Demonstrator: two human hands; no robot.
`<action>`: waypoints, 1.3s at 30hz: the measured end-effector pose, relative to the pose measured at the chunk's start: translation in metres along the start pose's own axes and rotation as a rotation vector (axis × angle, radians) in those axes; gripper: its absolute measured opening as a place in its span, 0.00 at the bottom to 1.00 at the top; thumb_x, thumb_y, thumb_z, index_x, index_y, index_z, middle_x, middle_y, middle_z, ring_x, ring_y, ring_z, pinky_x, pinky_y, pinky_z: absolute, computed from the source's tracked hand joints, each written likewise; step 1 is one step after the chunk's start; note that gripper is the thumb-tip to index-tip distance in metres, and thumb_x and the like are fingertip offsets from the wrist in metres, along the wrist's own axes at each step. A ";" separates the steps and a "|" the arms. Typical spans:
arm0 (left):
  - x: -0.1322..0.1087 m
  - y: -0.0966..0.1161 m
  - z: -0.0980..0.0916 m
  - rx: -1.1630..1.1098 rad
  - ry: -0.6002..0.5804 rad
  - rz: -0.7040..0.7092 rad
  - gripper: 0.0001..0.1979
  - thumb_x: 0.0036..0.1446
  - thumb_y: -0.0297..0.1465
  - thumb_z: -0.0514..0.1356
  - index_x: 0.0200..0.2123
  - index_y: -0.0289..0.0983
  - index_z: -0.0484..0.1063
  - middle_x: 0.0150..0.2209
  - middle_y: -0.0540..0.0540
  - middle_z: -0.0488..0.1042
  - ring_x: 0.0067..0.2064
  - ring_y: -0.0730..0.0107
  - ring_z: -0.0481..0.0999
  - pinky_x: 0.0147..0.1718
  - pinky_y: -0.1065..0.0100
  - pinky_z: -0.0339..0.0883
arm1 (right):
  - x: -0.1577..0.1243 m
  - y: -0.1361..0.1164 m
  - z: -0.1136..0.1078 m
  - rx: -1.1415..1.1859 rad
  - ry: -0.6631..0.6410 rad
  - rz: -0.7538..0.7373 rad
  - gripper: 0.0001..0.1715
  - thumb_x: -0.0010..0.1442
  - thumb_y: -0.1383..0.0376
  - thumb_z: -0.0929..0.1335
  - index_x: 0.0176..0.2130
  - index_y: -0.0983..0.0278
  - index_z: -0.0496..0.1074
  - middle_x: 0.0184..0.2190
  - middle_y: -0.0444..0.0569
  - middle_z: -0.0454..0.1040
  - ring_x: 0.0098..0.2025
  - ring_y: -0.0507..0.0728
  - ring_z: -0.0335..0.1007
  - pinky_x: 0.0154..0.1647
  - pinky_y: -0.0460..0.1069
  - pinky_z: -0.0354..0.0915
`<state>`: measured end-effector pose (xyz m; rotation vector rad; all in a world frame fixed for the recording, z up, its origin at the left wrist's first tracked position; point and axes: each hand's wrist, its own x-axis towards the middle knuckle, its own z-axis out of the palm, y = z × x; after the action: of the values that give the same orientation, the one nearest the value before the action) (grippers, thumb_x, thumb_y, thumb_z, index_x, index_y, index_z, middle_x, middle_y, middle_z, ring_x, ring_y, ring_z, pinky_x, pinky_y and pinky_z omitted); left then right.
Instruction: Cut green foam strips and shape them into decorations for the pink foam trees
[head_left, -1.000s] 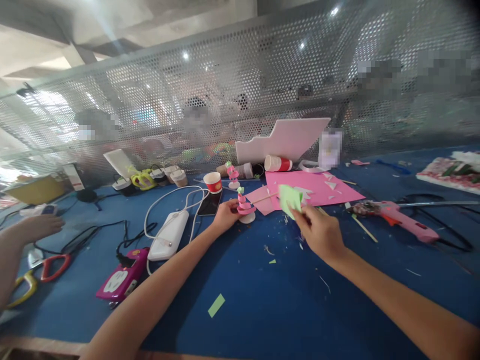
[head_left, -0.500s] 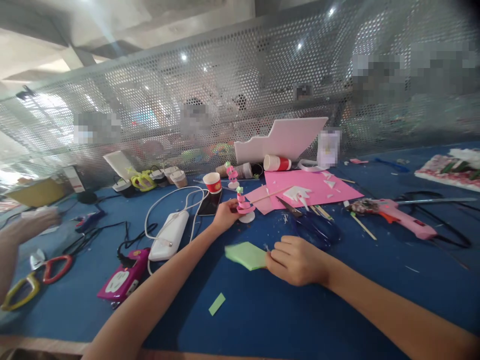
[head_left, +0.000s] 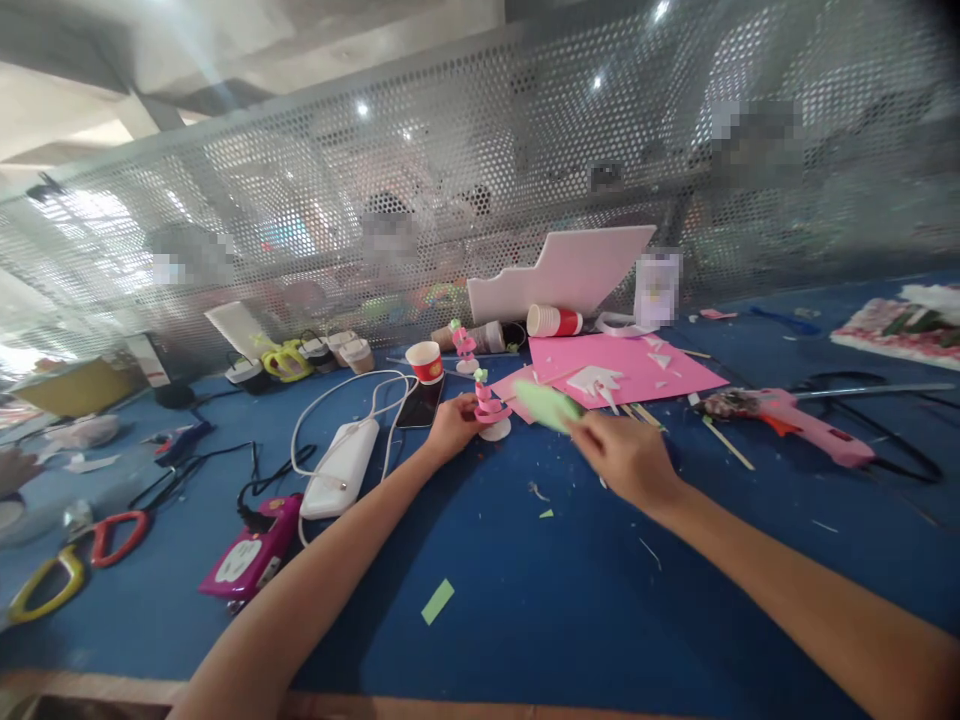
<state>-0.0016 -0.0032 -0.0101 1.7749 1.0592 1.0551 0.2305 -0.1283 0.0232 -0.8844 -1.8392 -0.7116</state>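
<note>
Green sheet point(head_left: 546, 403), probably paper, in right fingers point(head_left: 589, 434), left fingers point(head_left: 466, 408) holding pink spiral point(head_left: 491, 411)

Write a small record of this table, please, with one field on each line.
Left hand: at the pink spiral model, grip partly hidden
Right hand: holding light-green paper, blurred
Upright: red-and-white paper cup, near black phone
Beyond right hand: pink sheet bearing white scraps
Far right: pink glue gun, lying on blue table
</note>
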 end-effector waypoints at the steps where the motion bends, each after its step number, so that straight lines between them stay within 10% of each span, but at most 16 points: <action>1: 0.000 0.000 0.000 -0.005 0.003 -0.002 0.21 0.38 0.29 0.68 0.40 0.32 0.74 0.36 0.43 0.79 0.37 0.63 0.78 0.41 0.64 0.71 | 0.000 0.002 0.000 -0.008 0.018 0.060 0.20 0.65 0.69 0.60 0.21 0.62 0.63 0.12 0.40 0.59 0.15 0.49 0.53 0.19 0.49 0.47; 7: 0.001 -0.004 0.000 -0.020 -0.028 0.010 0.21 0.38 0.30 0.68 0.39 0.33 0.74 0.35 0.44 0.79 0.36 0.63 0.78 0.40 0.64 0.71 | 0.000 -0.013 -0.008 0.253 -0.203 -0.519 0.13 0.61 0.66 0.65 0.25 0.59 0.68 0.17 0.40 0.66 0.19 0.49 0.59 0.22 0.48 0.54; 13: 0.000 -0.001 0.002 0.015 -0.007 0.010 0.19 0.40 0.30 0.66 0.39 0.33 0.74 0.37 0.43 0.79 0.37 0.63 0.78 0.41 0.64 0.71 | -0.009 0.023 0.009 -0.019 0.068 0.319 0.18 0.63 0.66 0.63 0.21 0.63 0.62 0.11 0.38 0.59 0.13 0.48 0.54 0.18 0.47 0.49; 19: -0.001 -0.001 0.001 0.018 -0.034 0.044 0.19 0.39 0.30 0.67 0.38 0.33 0.75 0.35 0.44 0.79 0.36 0.62 0.78 0.39 0.64 0.71 | -0.003 -0.006 0.002 0.186 -0.204 -0.467 0.15 0.62 0.67 0.64 0.23 0.61 0.66 0.15 0.40 0.63 0.19 0.50 0.57 0.22 0.49 0.51; 25: -0.001 0.001 0.002 0.024 -0.003 0.017 0.18 0.39 0.27 0.66 0.38 0.33 0.75 0.35 0.44 0.80 0.36 0.62 0.79 0.39 0.63 0.72 | -0.009 0.013 0.008 -0.072 0.054 0.208 0.18 0.62 0.67 0.64 0.21 0.63 0.63 0.12 0.39 0.58 0.15 0.48 0.53 0.20 0.48 0.49; 30: 0.000 0.000 0.001 0.049 -0.029 0.050 0.17 0.39 0.27 0.66 0.37 0.32 0.75 0.35 0.44 0.79 0.37 0.64 0.78 0.39 0.65 0.72 | 0.000 -0.003 -0.006 0.111 -0.162 -0.542 0.09 0.59 0.67 0.67 0.27 0.61 0.69 0.17 0.40 0.65 0.21 0.50 0.58 0.24 0.48 0.51; 35: 0.000 -0.002 0.001 0.051 -0.026 0.038 0.18 0.39 0.28 0.67 0.39 0.34 0.75 0.36 0.45 0.79 0.38 0.64 0.78 0.40 0.65 0.72 | -0.002 0.012 0.001 -0.071 0.058 0.126 0.20 0.62 0.66 0.64 0.20 0.62 0.60 0.12 0.39 0.58 0.15 0.49 0.52 0.20 0.48 0.48; 39: 0.000 -0.001 0.001 0.048 -0.032 0.038 0.18 0.40 0.28 0.67 0.39 0.33 0.75 0.37 0.44 0.79 0.37 0.64 0.78 0.40 0.65 0.71 | -0.001 -0.001 -0.001 0.069 -0.101 -0.239 0.16 0.60 0.67 0.66 0.22 0.62 0.63 0.15 0.40 0.61 0.18 0.50 0.56 0.22 0.49 0.51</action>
<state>-0.0006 -0.0032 -0.0112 1.8511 1.0423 1.0287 0.2308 -0.1295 0.0223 -0.6733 -2.0702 -0.7568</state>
